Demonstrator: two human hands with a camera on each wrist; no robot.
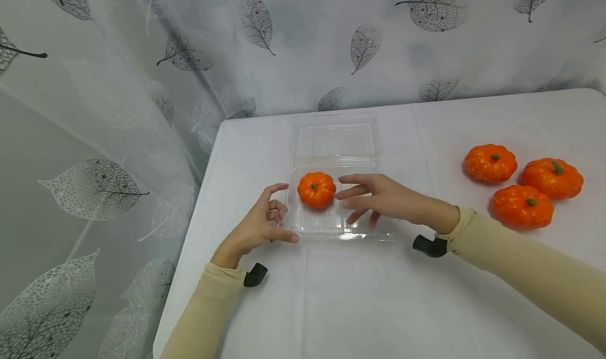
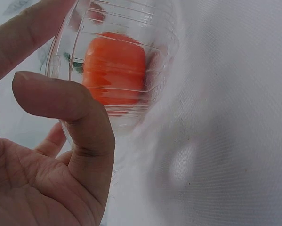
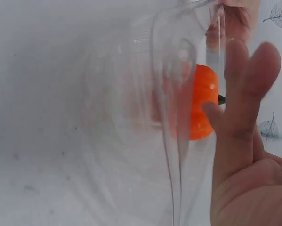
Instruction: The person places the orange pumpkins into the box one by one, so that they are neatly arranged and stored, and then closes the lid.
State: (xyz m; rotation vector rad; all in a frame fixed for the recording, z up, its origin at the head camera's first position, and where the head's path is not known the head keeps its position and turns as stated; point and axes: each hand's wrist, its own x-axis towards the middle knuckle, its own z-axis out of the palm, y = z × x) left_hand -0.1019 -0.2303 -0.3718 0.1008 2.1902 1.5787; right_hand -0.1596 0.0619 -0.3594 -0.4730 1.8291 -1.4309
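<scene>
Small pumpkin [image 1: 316,189] sitting in clear clamshell tray [image 1: 331,227] on bench [image 1: 379,296]. Right hand [image 1: 379,198] just right of pumpkin, nearer, fingers spread, empty. Left hand [image 1: 260,225] at tray's left edge, fingers loosely curled, holding nothing.

You wear long beige sleeves [image 1: 525,267] that fit close and end at the wrists, the cuffs slightly gathered. A small black camera mount [image 1: 430,246] sits under your right wrist, and another black mount [image 1: 255,275] under your left. Both hands are bare, without rings or gloves.
</scene>
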